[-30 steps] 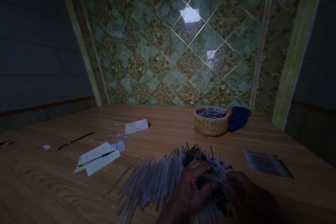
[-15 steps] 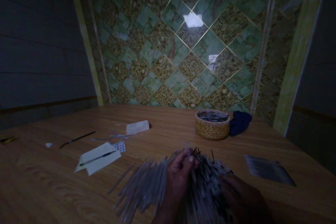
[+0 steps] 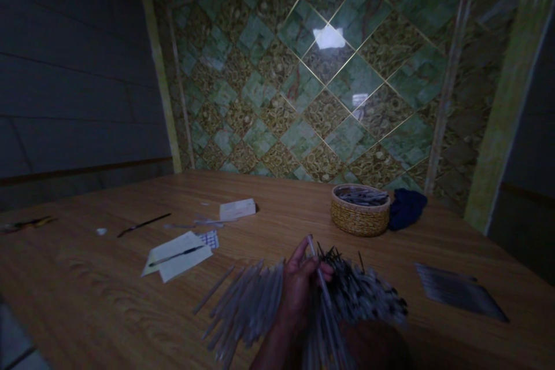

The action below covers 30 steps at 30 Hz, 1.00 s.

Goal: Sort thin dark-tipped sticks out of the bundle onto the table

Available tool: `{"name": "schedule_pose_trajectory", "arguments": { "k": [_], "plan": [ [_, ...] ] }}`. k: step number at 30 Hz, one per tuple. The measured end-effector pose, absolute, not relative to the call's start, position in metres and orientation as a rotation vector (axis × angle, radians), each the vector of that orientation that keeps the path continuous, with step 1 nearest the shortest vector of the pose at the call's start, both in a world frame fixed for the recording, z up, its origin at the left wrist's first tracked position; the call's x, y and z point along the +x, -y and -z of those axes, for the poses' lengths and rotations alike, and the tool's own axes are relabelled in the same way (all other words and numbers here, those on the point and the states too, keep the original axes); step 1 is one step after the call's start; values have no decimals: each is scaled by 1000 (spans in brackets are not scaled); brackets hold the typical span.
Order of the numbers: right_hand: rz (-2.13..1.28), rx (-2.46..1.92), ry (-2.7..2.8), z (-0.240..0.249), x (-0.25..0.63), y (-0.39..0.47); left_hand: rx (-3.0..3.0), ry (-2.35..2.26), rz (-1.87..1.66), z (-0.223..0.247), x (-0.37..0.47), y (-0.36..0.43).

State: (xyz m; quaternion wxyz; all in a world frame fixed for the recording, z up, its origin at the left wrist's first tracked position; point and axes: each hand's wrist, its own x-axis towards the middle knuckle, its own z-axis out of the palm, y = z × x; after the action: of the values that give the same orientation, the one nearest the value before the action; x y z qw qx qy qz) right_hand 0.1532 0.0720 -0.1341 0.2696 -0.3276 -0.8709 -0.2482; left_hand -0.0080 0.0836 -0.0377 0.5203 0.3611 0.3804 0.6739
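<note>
My left hand [image 3: 298, 280] is closed on a slim translucent pen barrel [image 3: 321, 276], which slants up past the thumb. To its left a fan of similar translucent barrels [image 3: 249, 303] lies on the wooden table. On the other side, close to my fingers, is a heap of dark-tipped pen parts [image 3: 364, 295]; their exact kind is hard to make out in the dim light. My right hand [image 3: 375, 346] is a dark shape low in the picture, in front of the near part of that heap. Its fingers are hidden.
A woven basket [image 3: 361, 218] full of pen-like sticks stands at the back right, beside dark blue cloth [image 3: 407, 208]. A flat clear packet [image 3: 459, 292] lies at the right. Leftward are folded paper [image 3: 177, 260] with a pen on it, a white box [image 3: 237, 208] and a dark stick [image 3: 144, 224].
My right hand has moved down and left, uncovering more of the dark-tipped heap. The barrel in my left hand shows more fully. The whole view has shifted slightly.
</note>
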Motion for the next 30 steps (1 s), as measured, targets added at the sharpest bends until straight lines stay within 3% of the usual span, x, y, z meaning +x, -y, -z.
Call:
{"name": "schedule_pose_trajectory", "arguments": {
  "k": [7,13,21,30],
  "plan": [
    [621,-756,2242,130,159,-76,848,-883,-1598,40,-8,-84],
    [779,-703,2147,76,188,-67,766,-891,-1609,47,-12,-91],
    [221,-1013,1873,23,205,-50,773,-920,-1596,53,-14,-96],
    [-4,-1310,1428,-2,223,-34,1413,-946,-1427,49,4,-79]
  ]
}}
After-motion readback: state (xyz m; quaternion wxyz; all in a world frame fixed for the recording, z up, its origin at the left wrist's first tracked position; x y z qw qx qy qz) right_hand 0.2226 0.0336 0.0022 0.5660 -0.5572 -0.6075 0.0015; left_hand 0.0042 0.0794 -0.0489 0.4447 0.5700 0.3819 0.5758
